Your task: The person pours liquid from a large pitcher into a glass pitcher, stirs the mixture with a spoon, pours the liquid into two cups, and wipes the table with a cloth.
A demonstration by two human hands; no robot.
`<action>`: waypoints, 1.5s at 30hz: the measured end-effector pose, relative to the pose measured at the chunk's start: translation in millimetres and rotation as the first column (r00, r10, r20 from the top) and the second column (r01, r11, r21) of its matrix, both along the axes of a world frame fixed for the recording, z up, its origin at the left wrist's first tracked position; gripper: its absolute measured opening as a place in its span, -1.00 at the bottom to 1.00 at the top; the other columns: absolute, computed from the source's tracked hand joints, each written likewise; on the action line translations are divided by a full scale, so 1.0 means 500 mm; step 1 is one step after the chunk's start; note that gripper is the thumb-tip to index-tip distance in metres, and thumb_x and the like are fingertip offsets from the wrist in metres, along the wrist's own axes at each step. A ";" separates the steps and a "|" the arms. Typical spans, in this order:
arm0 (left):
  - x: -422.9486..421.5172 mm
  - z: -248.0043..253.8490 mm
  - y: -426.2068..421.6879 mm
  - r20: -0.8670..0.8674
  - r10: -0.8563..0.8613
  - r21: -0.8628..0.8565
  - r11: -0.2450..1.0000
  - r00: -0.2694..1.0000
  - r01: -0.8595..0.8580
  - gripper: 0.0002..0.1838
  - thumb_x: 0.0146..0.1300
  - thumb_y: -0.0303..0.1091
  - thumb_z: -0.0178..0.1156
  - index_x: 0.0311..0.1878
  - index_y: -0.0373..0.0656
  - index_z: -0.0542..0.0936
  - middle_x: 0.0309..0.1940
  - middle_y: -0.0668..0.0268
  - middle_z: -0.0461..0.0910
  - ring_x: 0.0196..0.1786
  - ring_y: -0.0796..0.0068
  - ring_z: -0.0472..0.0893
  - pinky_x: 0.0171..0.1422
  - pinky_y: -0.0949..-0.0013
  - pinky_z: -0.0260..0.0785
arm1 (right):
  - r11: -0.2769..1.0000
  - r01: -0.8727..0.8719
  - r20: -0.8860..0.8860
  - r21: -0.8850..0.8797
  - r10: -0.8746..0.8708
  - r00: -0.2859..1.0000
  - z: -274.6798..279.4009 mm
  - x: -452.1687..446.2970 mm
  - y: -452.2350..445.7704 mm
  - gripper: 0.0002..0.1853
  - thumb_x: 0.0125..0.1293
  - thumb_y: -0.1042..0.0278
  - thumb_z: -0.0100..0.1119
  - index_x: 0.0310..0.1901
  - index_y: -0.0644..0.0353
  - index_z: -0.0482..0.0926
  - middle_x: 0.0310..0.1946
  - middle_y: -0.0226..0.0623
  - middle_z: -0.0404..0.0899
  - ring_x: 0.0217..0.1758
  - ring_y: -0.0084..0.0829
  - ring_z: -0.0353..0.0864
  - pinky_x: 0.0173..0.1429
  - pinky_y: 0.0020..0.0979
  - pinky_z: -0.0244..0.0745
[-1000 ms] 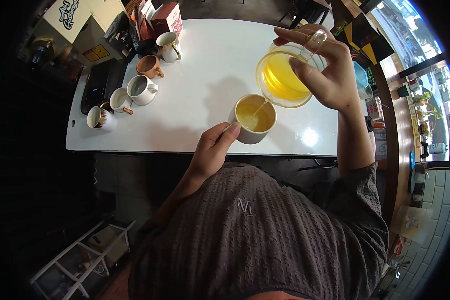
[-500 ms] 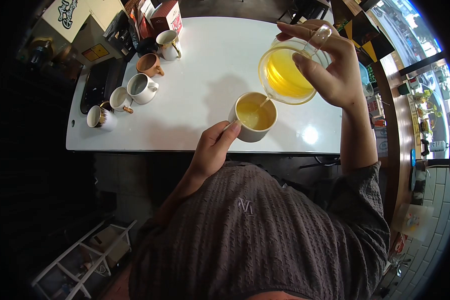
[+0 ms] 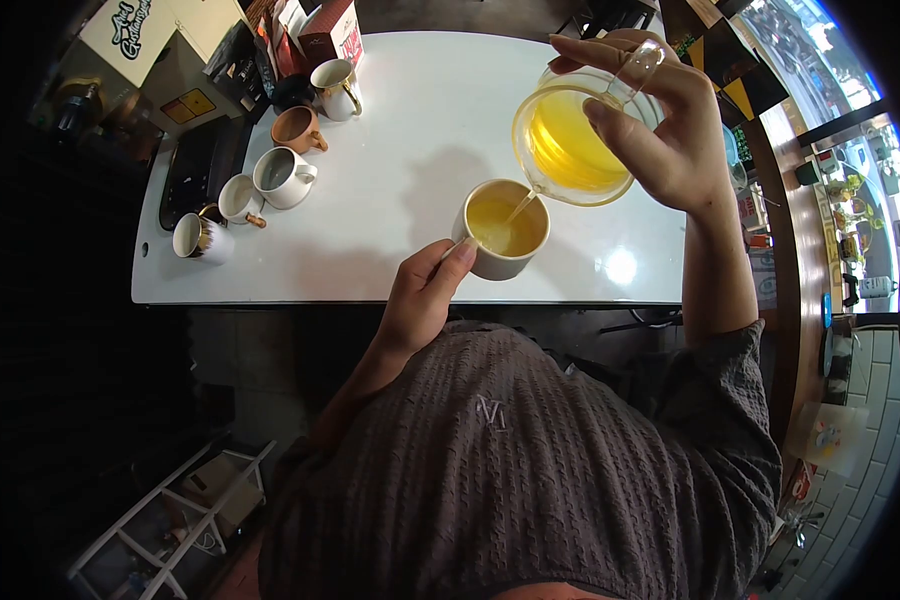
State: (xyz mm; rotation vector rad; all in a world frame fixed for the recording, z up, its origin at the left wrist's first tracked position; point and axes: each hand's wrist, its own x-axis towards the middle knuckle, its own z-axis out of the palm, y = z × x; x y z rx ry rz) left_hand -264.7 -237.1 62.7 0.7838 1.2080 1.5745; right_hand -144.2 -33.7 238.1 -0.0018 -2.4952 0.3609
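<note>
My left hand grips a white mug by its handle, over the near part of the white table. Pale yellow liquid lies inside the mug. Above and to the right, my right hand is closed round the handle of a clear glass pitcher. The pitcher holds bright yellow liquid and tilts toward the mug. From its spout a thin stream runs down into the mug. Part of the pitcher's far side is hidden behind my right fingers.
Along the left of the white table stand several mugs: a white one with gold trim, a brown cup, a white mug, a smaller white cup and a patterned one. A red box sits at the back left.
The mug has shifted slightly left and up, and the pitcher slightly left. Liquid keeps running from the spout, and the level in the mug looks a little higher.
</note>
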 end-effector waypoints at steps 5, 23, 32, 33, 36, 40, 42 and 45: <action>-0.002 0.000 0.000 -0.010 0.013 0.018 1.000 1.000 -0.012 -0.65 0.47 -0.23 0.00 -0.43 -0.24 0.46 -0.57 0.63 0.21 -0.46 0.83 0.12 -0.40 0.60 -0.01 | 1.000 0.000 -0.007 0.016 0.000 1.000 0.000 -0.005 -0.001 -0.56 0.03 0.33 0.16 -0.03 0.35 0.64 -0.15 -0.09 0.67 -0.06 -0.29 0.58 0.17 -0.28 0.38; -0.006 -0.013 0.008 -0.037 0.024 0.035 0.999 0.999 -0.022 -0.63 0.46 -0.23 0.00 -0.50 -0.16 0.38 -0.62 0.61 0.15 -0.51 0.80 0.08 -0.45 0.58 -0.05 | 1.000 0.014 0.006 0.009 -0.014 1.000 -0.002 -0.005 0.004 -0.55 0.06 0.30 0.17 0.00 0.32 0.63 -0.16 -0.09 0.67 -0.06 -0.31 0.58 0.17 -0.29 0.37; -0.004 -0.008 0.008 -0.031 0.022 0.038 0.999 0.999 -0.020 -0.64 0.46 -0.22 0.01 -0.49 -0.17 0.39 -0.62 0.61 0.16 -0.50 0.81 0.08 -0.44 0.59 -0.05 | 1.000 0.003 0.014 0.010 -0.003 1.000 0.000 -0.003 0.003 -0.56 0.05 0.33 0.17 -0.01 0.33 0.63 -0.17 -0.08 0.67 -0.07 -0.31 0.58 0.14 -0.30 0.41; -0.004 -0.007 0.008 -0.031 0.021 0.038 0.999 0.999 -0.020 -0.64 0.46 -0.22 0.01 -0.49 -0.17 0.39 -0.62 0.61 0.16 -0.50 0.81 0.08 -0.44 0.59 -0.05 | 1.000 0.004 0.014 0.009 -0.004 1.000 -0.001 -0.003 0.003 -0.56 0.05 0.33 0.17 -0.01 0.33 0.63 -0.17 -0.08 0.67 -0.07 -0.31 0.58 0.14 -0.30 0.41; -0.002 -0.006 0.007 -0.008 0.020 0.037 0.999 1.000 -0.020 -0.65 0.46 -0.23 0.01 -0.47 -0.18 0.42 -0.62 0.62 0.17 -0.50 0.81 0.08 -0.44 0.59 -0.05 | 0.999 -0.019 0.005 -0.038 0.019 1.000 -0.004 -0.003 0.003 -0.58 0.05 0.34 0.17 -0.03 0.34 0.64 -0.17 -0.08 0.67 -0.06 -0.31 0.58 0.13 -0.30 0.41; 0.001 -0.004 0.006 -0.004 0.028 0.041 0.999 1.000 -0.028 -0.66 0.45 -0.23 0.01 -0.46 -0.18 0.43 -0.62 0.62 0.16 -0.50 0.81 0.08 -0.44 0.59 -0.06 | 1.000 -0.017 0.008 0.010 0.017 1.000 0.000 -0.002 0.002 -0.60 0.06 0.35 0.17 -0.05 0.36 0.64 -0.15 -0.07 0.67 -0.06 -0.30 0.60 0.13 -0.31 0.42; 0.003 -0.003 0.004 0.005 0.032 0.042 0.999 0.999 -0.032 -0.66 0.45 -0.23 0.02 -0.47 -0.18 0.43 -0.62 0.62 0.16 -0.50 0.81 0.08 -0.44 0.59 -0.06 | 0.999 -0.022 0.006 0.045 0.022 1.000 0.000 -0.002 0.003 -0.60 0.06 0.35 0.18 -0.06 0.36 0.64 -0.15 -0.07 0.67 -0.06 -0.30 0.60 0.13 -0.31 0.42; 0.004 -0.006 0.003 0.002 0.042 0.030 0.999 0.999 -0.042 -0.65 0.45 -0.23 0.02 -0.48 -0.17 0.43 -0.62 0.63 0.16 -0.50 0.81 0.08 -0.44 0.58 -0.07 | 0.999 -0.039 -0.006 0.026 0.039 0.999 -0.002 -0.001 0.003 -0.60 0.06 0.35 0.18 -0.06 0.36 0.64 -0.15 -0.07 0.67 -0.06 -0.30 0.59 0.14 -0.30 0.42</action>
